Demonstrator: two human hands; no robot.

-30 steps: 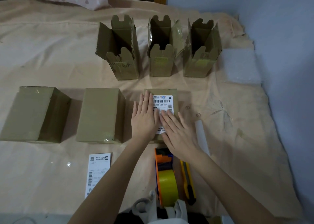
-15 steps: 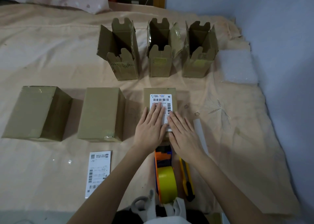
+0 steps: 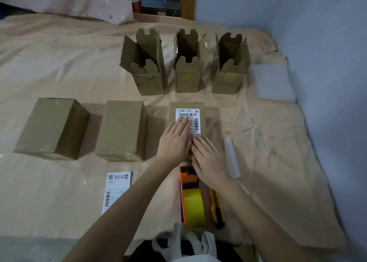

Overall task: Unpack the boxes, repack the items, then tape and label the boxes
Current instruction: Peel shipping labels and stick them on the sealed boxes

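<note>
Your left hand (image 3: 174, 140) lies flat, fingers straight and together, on the shipping label (image 3: 188, 120) stuck to the top of the closed cardboard box (image 3: 186, 105) right under your palms. Your right hand (image 3: 208, 158) lies beside it, also flat with straight fingers, its fingertips (image 3: 195, 139) on the label's near edge and touching the side of your left hand. Neither hand grips anything; both press down on the label.

To the left of your left hand sit two more closed boxes: the middle box (image 3: 121, 130) just beside the labelled one, and the far-left box (image 3: 51, 127) beyond it. Past your fingertips stand three opened cartons in a row, flaps up: the left carton (image 3: 147, 77), the centre carton (image 3: 187, 77) and the right carton (image 3: 230, 77).

Under your right wrist lies an orange tape dispenser (image 3: 188, 184) with a yellowish tape roll (image 3: 193, 208); a yellow utility knife (image 3: 217, 210) lies just beside it. To the right of your right hand lies a strip of white backing paper (image 3: 231, 157), and farther off a sheet of white foam wrap (image 3: 272, 83). Below your left forearm a spare shipping label (image 3: 116, 190) lies on the peach cloth (image 3: 59, 63).
</note>
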